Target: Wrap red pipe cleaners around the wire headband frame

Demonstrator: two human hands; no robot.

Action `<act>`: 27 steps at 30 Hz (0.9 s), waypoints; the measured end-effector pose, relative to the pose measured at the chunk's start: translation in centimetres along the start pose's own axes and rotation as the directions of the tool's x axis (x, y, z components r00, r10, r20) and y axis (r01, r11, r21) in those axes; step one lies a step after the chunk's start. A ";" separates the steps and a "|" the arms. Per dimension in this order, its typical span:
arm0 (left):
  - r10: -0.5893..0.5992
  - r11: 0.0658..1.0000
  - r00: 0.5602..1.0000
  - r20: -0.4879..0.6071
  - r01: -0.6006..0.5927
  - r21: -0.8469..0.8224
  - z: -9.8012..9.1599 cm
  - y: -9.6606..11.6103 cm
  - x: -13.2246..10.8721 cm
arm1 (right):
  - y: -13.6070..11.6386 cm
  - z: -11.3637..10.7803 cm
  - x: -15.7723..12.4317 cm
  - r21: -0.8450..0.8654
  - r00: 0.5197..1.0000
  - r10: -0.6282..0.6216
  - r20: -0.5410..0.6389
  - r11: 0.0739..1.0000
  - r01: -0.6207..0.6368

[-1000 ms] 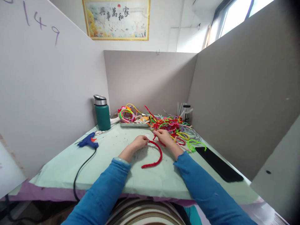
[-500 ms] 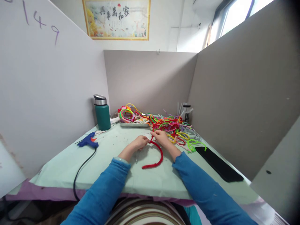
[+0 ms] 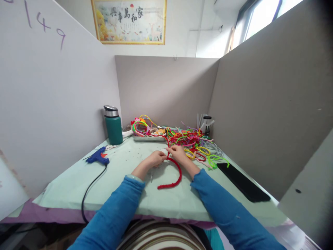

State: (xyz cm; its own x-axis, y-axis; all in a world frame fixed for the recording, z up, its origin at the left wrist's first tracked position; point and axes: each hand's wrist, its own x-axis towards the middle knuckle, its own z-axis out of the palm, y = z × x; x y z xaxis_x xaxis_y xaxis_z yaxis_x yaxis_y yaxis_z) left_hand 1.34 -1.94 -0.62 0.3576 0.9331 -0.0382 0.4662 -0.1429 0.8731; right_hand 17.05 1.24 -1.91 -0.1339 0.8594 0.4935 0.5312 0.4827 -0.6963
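A curved headband wrapped in red pipe cleaner (image 3: 174, 175) lies on the pale green table cover (image 3: 122, 180) in front of me. My left hand (image 3: 155, 158) is closed in a pinch on the headband's far end. My right hand (image 3: 177, 153) is closed on a loose red pipe cleaner (image 3: 166, 139) that runs up from that same end toward the pile behind. Both hands nearly touch each other. Blue sleeves cover both arms.
A heap of coloured pipe cleaners (image 3: 194, 140) lies behind my right hand. A metal tray (image 3: 148, 138) with finished pieces stands at the back, a green flask (image 3: 113, 125) to its left. A blue glue gun (image 3: 97, 157) with black cord lies left. A black phone (image 3: 243, 182) lies right. Partition walls enclose the desk.
My right hand has moved left, closer to my left hand at the headband's end. The loose red pipe cleaner has swung lower and leftward toward the tray.
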 end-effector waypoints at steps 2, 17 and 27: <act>0.014 1.000 1.000 -0.003 -0.014 0.028 -0.1 -0.1 0.0 | -0.1 0.0 0.0 0.000 1.000 0.005 0.003 1.000 -0.005; 0.097 0.989 0.995 -0.034 -0.093 0.112 -0.2 -0.2 0.2 | -0.3 0.0 -0.1 0.008 1.000 0.000 0.007 1.000 0.000; 0.266 0.943 0.961 -0.082 -0.241 0.230 -0.4 -0.3 0.7 | -0.1 -0.1 0.0 0.075 0.999 0.051 0.016 0.996 -0.052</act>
State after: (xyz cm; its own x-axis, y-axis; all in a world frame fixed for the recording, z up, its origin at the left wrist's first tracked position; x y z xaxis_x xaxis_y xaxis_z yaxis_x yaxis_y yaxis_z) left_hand 1.16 -1.09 -0.74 0.4009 0.8855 0.2350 0.5392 -0.4354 0.7209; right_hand 17.07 1.13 -1.79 -0.1197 0.8854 0.4491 0.4728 0.4486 -0.7584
